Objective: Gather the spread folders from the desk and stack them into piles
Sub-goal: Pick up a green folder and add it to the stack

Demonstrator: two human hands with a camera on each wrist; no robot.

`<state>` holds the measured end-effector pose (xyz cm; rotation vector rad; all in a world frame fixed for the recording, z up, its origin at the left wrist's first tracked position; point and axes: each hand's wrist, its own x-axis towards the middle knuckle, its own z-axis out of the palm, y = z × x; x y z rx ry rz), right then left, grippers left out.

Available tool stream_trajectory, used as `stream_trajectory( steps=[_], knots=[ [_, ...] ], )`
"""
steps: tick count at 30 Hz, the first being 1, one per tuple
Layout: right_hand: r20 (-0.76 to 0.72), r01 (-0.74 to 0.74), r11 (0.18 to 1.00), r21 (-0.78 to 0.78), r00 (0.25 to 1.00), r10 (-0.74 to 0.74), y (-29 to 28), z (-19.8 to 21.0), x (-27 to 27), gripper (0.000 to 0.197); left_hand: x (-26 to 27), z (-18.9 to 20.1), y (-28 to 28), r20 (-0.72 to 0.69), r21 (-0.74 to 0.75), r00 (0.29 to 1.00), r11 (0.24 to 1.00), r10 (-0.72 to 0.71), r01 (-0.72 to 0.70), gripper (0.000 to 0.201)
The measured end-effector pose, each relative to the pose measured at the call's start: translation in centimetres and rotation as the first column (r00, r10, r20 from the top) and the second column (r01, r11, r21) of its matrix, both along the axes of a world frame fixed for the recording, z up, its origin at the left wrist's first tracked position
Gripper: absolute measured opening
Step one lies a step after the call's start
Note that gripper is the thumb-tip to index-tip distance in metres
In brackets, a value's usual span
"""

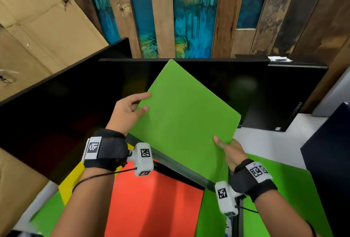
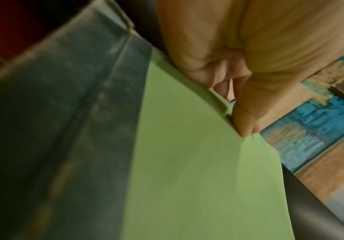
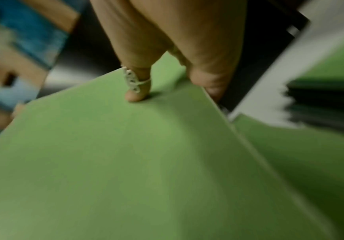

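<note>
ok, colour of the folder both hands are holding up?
Bright green folder, plain, no pattern; clearest in the head view.

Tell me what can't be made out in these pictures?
- Head view: how many folders lie below; the raised green folder, arms and frame edge hide parts of the orange folder.
- Left hand and right hand: fingers behind the folder are hidden.
- Right wrist view: dark stack, blurred.

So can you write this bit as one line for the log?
step: lifting green folder | left hand: grips left edge | right hand: pinches right corner | on desk: red folder
</note>
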<state>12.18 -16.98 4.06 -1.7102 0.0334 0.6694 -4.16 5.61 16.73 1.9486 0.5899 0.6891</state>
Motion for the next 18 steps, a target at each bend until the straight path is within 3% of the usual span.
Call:
stream_trajectory(
  steps=[2,4,6,8,10,12,14,16,18],
  knots=[
    [-0.016,0.0,1.0,-0.031,1.0,0.0,0.1,-0.4,-0.2,0.067,0.2,-0.4,0.6,-0.057,0.098,0.997,0.994,0.045,-0.039,0.044],
    [0.024,0.026,0.995,-0.096,0.999,-0.024,0.1,-0.7,-0.4,0.056,0.2,-1.3,1.1,-0.138,0.2,0.973,0.968,0.183,-0.153,0.051],
    [0.028,0.059,0.993,-0.103,0.998,-0.056,0.1,-1.2,-0.7,0.062,-0.3,-2.6,1.1,-0.246,0.245,0.87,0.896,0.427,-0.371,0.071],
    [-0.014,0.089,0.994,-0.064,0.996,-0.09,0.4,-1.7,-0.8,0.072,-1.0,-3.6,0.3,-0.29,0.167,0.765,0.818,0.575,-0.551,0.093],
    [-0.058,0.113,0.993,-0.014,0.992,-0.114,0.7,-2.2,-1.1,0.075,-1.4,-4.0,-0.7,-0.254,-0.049,0.767,0.785,0.589,-0.618,0.1],
    [-0.07,0.116,0.993,-0.005,0.991,-0.116,0.7,-2.7,-1.5,0.073,-1.7,-4.5,-1.4,-0.186,-0.284,0.79,0.738,0.585,-0.613,0.094],
    [-0.059,0.134,0.991,-0.026,0.989,-0.135,0.7,-3.5,-1.9,0.071,-2.0,-5.2,-1.8,-0.13,-0.421,0.829,0.727,0.543,-0.542,0.088],
    [-0.042,0.143,0.987,-0.077,0.988,-0.146,0.9,-4.6,-2.3,0.073,-2.4,-5.4,-2.0,-0.079,-0.446,0.902,0.795,0.424,-0.412,0.07],
    [0.043,0.097,0.973,-0.21,0.995,-0.09,1.0,-5.1,-2.7,0.101,-2.9,-5.1,-2.1,-0.034,-0.407,0.97,0.883,0.24,-0.233,0.043]
  ],
)
